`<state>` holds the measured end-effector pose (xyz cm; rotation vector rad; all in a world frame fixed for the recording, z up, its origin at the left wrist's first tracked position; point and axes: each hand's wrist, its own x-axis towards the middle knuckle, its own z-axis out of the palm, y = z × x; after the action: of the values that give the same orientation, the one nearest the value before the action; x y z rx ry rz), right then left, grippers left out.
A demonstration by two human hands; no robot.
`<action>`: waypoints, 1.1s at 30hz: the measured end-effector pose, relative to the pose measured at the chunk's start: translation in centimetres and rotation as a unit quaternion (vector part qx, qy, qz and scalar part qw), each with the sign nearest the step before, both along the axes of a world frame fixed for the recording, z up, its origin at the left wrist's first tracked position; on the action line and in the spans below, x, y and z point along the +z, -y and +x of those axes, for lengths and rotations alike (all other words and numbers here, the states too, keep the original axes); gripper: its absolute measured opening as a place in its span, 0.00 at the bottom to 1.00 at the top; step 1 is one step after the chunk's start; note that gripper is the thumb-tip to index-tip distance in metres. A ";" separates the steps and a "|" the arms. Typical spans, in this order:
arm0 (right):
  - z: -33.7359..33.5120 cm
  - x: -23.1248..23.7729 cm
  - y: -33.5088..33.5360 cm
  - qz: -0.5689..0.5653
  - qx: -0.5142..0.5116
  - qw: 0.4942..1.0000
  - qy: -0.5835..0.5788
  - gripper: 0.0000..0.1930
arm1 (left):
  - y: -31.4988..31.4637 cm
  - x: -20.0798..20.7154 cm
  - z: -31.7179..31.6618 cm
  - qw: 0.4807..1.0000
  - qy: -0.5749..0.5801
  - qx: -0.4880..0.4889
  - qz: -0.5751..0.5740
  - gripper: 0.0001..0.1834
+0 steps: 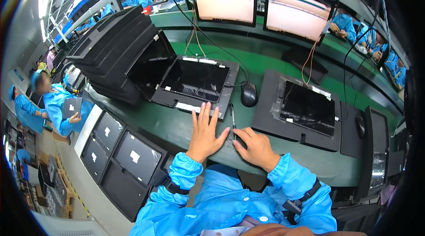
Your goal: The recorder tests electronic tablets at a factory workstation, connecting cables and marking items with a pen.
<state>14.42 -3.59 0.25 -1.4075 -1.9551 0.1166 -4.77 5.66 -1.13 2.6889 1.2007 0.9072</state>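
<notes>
My left hand (pixel 204 135) lies open, fingers spread, its fingertips at the front edge of a black foam tray (pixel 164 99). On that tray rests a dark screen panel (pixel 195 79), with a second dark panel (pixel 152 64) leaning at its left. My right hand (pixel 257 148) is curled, thumb and forefinger closed round the lower end of a black pen (pixel 233 115) at the green table (pixel 177 129). Right of the pen, another black foam tray (pixel 268 103) bears a dark screen panel (pixel 308 107) with a cable attached.
A black mouse (pixel 249 94) sits between the trays; another mouse (pixel 361 127) lies at right. Black trays (pixel 117 54) are stacked at left. A divided tray (pixel 106 172) holds wrapped panels. Two lit monitors (pixel 226 2) stand behind, with cables hanging. Co-workers (pixel 59 103) stand at left.
</notes>
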 end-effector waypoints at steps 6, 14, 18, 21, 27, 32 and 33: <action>0.2 0.0 0.2 -0.028 -0.012 0.998 -0.050 0.20 | -0.1 -0.6 0.0 1.000 0.015 0.015 -0.004 0.43; 0.4 -0.2 -0.2 -0.047 0.011 0.993 -0.108 0.19 | -0.2 -1.0 -0.4 0.999 -0.006 0.046 -0.018 0.43; 0.8 -0.6 0.1 -0.064 -0.012 0.990 -0.124 0.18 | -0.4 -1.2 0.5 0.999 -0.015 0.044 -0.017 0.42; 0.6 -0.5 0.4 -0.071 -0.019 0.990 -0.122 0.18 | -0.3 -1.2 0.5 0.999 -0.013 0.041 -0.015 0.42; 0.4 -0.9 0.2 -0.059 -0.008 0.989 -0.132 0.17 | 0.3 -1.1 -0.4 0.997 0.048 0.054 -0.007 0.41; 0.3 -0.4 0.2 -0.073 0.003 0.988 -0.137 0.17 | 0.2 -1.0 -0.2 0.997 0.017 0.078 0.008 0.42; 0.4 -0.3 0.2 -0.068 0.003 0.989 -0.134 0.17 | 0.3 -0.9 -0.1 0.997 0.016 0.071 0.006 0.42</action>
<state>14.79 -3.76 -0.05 -1.3938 -1.7553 0.4275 -4.85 5.36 -2.05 2.6153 1.3988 0.9738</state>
